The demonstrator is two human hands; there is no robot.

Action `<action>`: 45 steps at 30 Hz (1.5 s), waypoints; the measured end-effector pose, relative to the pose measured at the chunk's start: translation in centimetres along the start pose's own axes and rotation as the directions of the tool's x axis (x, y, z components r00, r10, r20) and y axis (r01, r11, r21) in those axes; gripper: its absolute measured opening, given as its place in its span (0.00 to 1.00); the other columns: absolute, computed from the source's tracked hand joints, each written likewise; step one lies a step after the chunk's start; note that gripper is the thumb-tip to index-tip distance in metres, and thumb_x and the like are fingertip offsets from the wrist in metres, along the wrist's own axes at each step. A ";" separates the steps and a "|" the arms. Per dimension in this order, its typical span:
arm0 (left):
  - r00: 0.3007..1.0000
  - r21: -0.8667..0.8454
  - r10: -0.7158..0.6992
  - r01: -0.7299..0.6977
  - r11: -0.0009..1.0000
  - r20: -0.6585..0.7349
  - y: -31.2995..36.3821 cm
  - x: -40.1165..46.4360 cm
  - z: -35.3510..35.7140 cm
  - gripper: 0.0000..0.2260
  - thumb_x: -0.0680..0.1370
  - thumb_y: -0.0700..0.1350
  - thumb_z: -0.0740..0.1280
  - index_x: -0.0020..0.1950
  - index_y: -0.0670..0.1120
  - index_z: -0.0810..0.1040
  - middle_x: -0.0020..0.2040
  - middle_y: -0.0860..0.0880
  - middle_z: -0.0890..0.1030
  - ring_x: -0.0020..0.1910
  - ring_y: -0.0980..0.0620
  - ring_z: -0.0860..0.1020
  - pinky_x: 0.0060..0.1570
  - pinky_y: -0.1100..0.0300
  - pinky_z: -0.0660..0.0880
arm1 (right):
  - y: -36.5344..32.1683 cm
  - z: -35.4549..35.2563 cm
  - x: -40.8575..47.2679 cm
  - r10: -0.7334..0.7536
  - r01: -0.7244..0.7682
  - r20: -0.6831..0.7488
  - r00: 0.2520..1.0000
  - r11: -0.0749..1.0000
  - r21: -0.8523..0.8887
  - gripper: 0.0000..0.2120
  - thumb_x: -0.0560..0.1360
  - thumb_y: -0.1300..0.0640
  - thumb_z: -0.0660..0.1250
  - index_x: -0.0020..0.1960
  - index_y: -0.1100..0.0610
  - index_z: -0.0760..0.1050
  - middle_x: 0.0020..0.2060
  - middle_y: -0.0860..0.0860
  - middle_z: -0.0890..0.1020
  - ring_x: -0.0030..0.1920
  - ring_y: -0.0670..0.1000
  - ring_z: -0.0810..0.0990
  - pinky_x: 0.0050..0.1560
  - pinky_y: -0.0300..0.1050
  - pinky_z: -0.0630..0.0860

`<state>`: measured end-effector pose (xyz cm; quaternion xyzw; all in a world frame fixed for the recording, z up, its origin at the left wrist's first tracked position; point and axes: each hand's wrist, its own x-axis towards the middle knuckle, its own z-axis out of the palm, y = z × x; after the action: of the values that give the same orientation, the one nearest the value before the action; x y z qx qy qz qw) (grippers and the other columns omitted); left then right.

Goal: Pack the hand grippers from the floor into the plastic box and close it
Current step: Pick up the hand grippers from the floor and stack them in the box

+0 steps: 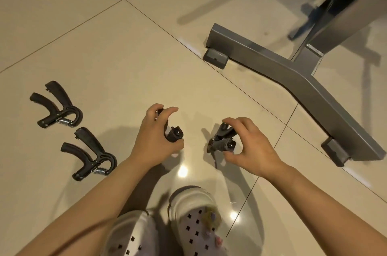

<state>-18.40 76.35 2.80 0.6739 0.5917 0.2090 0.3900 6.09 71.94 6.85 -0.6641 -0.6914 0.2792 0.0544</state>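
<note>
Two black hand grippers lie on the beige tile floor at the left, one (57,108) farther away and one (91,155) nearer to me, each with a steel spring. My left hand (155,136) curls round a third black hand gripper (174,134) just above the floor. My right hand (249,146) pinches a fourth hand gripper (223,140) between thumb and fingers, its handles squeezed together. No plastic box appears in this view.
A grey metal bench base (293,79) with rubber feet runs across the floor on the right, close to my right hand. My white clogs (194,220) show at the bottom centre. Open floor stretches to the upper left.
</note>
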 end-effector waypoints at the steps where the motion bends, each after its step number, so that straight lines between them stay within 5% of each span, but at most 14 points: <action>1: 1.000 -0.022 0.025 -0.025 0.999 -0.013 0.6 -0.5 -0.5 0.33 0.61 0.51 0.70 0.66 0.54 0.71 0.67 0.52 0.62 0.61 0.54 0.67 0.58 0.69 0.63 | -0.6 -0.4 -0.4 -0.021 0.021 -0.011 1.000 1.000 -0.008 0.36 0.65 0.54 0.72 0.70 0.46 0.63 0.58 0.46 0.67 0.54 0.46 0.70 0.49 0.35 0.64; 5: 0.988 -0.006 0.155 -0.155 0.988 0.022 4.4 -2.1 -3.0 0.33 0.63 0.48 0.71 0.68 0.54 0.69 0.67 0.54 0.61 0.61 0.60 0.65 0.55 0.80 0.56 | -3.0 -2.2 -2.7 -0.035 0.040 -0.072 0.997 0.997 0.072 0.35 0.69 0.55 0.73 0.70 0.42 0.61 0.58 0.44 0.64 0.52 0.44 0.68 0.48 0.33 0.65; 10: 0.938 0.064 0.342 -0.345 0.937 0.050 10.6 -5.5 -7.6 0.36 0.61 0.51 0.70 0.69 0.55 0.67 0.64 0.55 0.62 0.61 0.52 0.68 0.61 0.58 0.69 | -6.7 -5.9 -6.9 -0.007 0.072 -0.232 0.973 0.960 0.271 0.35 0.69 0.56 0.75 0.69 0.40 0.61 0.64 0.45 0.66 0.61 0.43 0.67 0.62 0.38 0.65; 14: 0.904 0.055 0.423 -0.426 0.903 0.058 15.4 -9.2 -11.4 0.34 0.61 0.48 0.73 0.66 0.57 0.69 0.62 0.56 0.63 0.59 0.55 0.70 0.59 0.56 0.73 | -10.6 -9.3 -11.4 -0.057 0.148 -0.341 0.938 0.957 0.249 0.38 0.66 0.56 0.77 0.69 0.41 0.61 0.65 0.45 0.67 0.62 0.43 0.68 0.62 0.40 0.66; 20: 0.862 0.206 0.422 -0.483 0.851 0.281 23.2 -14.0 -14.6 0.35 0.64 0.42 0.77 0.67 0.57 0.67 0.62 0.56 0.63 0.57 0.57 0.68 0.46 0.78 0.65 | -13.3 -13.0 -19.3 -0.076 0.198 -0.408 0.910 0.944 0.264 0.35 0.65 0.55 0.77 0.66 0.42 0.66 0.63 0.45 0.69 0.62 0.46 0.69 0.63 0.47 0.70; 24: 0.853 0.209 0.406 -0.485 0.849 0.329 27.4 -17.4 -15.6 0.37 0.64 0.41 0.78 0.67 0.60 0.66 0.65 0.52 0.63 0.61 0.51 0.67 0.51 0.62 0.69 | -13.0 -14.5 -24.3 -0.008 0.169 -0.456 0.890 0.934 0.315 0.31 0.68 0.57 0.76 0.65 0.42 0.67 0.64 0.45 0.68 0.63 0.47 0.69 0.61 0.43 0.70; 28: 0.788 0.225 0.513 -0.598 0.769 0.340 32.3 -20.8 -13.7 0.37 0.66 0.40 0.77 0.69 0.59 0.65 0.61 0.53 0.61 0.57 0.50 0.67 0.45 0.63 0.70 | -12.6 -16.0 -28.8 0.075 0.122 -0.518 0.852 0.934 0.335 0.28 0.69 0.55 0.75 0.64 0.43 0.68 0.64 0.46 0.68 0.62 0.47 0.68 0.62 0.46 0.69; 35: 0.637 0.051 0.688 -0.746 0.665 0.346 37.3 -23.8 -9.1 0.38 0.64 0.41 0.78 0.68 0.58 0.65 0.64 0.52 0.60 0.61 0.52 0.63 0.58 0.64 0.64 | -11.4 -20.0 -37.0 0.213 0.021 -0.534 0.818 0.918 0.397 0.28 0.67 0.58 0.76 0.61 0.43 0.70 0.61 0.45 0.71 0.61 0.46 0.70 0.55 0.45 0.69; 45: 0.505 -0.103 0.734 -0.789 0.606 0.454 40.5 -24.5 2.1 0.36 0.64 0.43 0.79 0.66 0.61 0.67 0.65 0.55 0.58 0.63 0.53 0.64 0.60 0.63 0.64 | -4.3 -21.6 -47.2 0.430 -0.195 -0.586 0.687 0.886 0.421 0.29 0.66 0.59 0.76 0.63 0.44 0.69 0.61 0.48 0.72 0.61 0.48 0.71 0.56 0.45 0.70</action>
<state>3.66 52.41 37.25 0.9149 0.1371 0.1612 0.3437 17.17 34.12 40.84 -0.8099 -0.4446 0.1395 0.3563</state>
